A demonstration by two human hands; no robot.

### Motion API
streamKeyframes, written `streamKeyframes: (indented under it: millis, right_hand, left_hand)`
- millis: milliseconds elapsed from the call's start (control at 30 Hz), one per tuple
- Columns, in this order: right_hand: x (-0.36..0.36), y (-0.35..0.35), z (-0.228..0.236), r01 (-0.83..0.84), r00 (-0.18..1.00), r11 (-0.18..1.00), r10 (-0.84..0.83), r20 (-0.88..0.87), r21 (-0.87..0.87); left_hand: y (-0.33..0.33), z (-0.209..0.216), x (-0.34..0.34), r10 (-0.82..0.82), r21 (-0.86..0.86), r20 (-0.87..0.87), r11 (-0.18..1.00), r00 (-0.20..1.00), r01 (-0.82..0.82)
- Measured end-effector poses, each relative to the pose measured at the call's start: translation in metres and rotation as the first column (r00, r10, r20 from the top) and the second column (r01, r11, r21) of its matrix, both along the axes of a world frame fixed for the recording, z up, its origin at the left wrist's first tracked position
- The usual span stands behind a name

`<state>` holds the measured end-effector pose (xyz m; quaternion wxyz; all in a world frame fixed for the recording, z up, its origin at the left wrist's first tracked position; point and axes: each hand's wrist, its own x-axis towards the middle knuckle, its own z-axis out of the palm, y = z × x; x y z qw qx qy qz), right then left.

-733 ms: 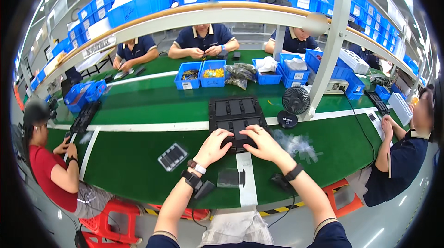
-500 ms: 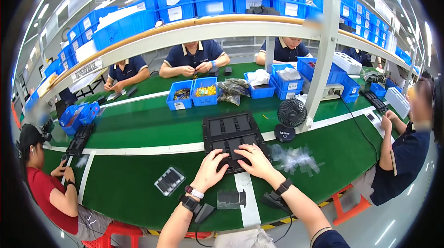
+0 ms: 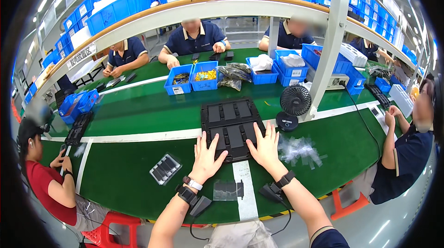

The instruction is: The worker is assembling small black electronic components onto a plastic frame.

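Note:
A black tray (image 3: 227, 124) with flat dark rectangular pieces (image 3: 214, 113) in its compartments lies on the green table before me. My left hand (image 3: 206, 157) is open at the tray's near left side, fingers spread and pointing away from me. At the near right side my right hand (image 3: 266, 150) is also open, its fingers stretched along the edge. Neither hand grips anything; whether the palms press on the tray I cannot tell. Left of my left hand sits a small clear tray of dark strips (image 3: 165, 169). A dark translucent sheet (image 3: 228, 191) lies between my forearms.
Clear plastic scraps (image 3: 300, 151) and a black fan (image 3: 295, 101) are to the right. Beyond the tray stand blue bins (image 3: 205, 83) and dark bags (image 3: 234, 76). A white post (image 3: 325, 58) rises behind the fan, carrying a shelf. Co-workers sit across and at both sides.
My hands have parted from over the tray's near pieces to its left and right sides, fingers now spread wider. Across the table, a co-worker's hand has moved to a blue bin.

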<state>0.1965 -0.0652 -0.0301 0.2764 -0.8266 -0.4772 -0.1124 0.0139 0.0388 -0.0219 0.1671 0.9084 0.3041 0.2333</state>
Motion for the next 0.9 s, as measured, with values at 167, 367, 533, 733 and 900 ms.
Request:
streamKeyframes:
  millis: [167,367,533,733,900]
  right_hand:
    - [-0.001,-0.001,0.004,0.025,0.999,0.995,-0.029,-0.046,-0.093]
    - [0.002,-0.002,-0.001,-0.024,0.998,0.998,0.021,-0.067,-0.055]
    - [0.0,-0.003,-0.001,-0.027,0.998,0.998,0.023,-0.06,-0.054]
    - [0.003,-0.003,-0.001,-0.051,0.997,0.998,0.048,-0.054,-0.047]
    - [0.003,-0.003,0.004,-0.055,0.996,0.996,0.05,-0.08,-0.063]
  left_hand:
    - [0.001,0.0,0.0,-0.013,-0.079,0.034,0.997,0.999,0.016]
    - [0.002,-0.002,0.0,-0.03,-0.096,0.115,0.995,0.993,0.041]
    - [0.003,-0.001,-0.002,-0.008,-0.125,0.063,0.992,0.998,0.016]
    - [0.005,-0.003,-0.002,-0.012,-0.051,0.047,0.999,0.999,0.015]
    - [0.002,0.004,-0.001,-0.001,-0.126,0.046,0.992,0.999,0.006]
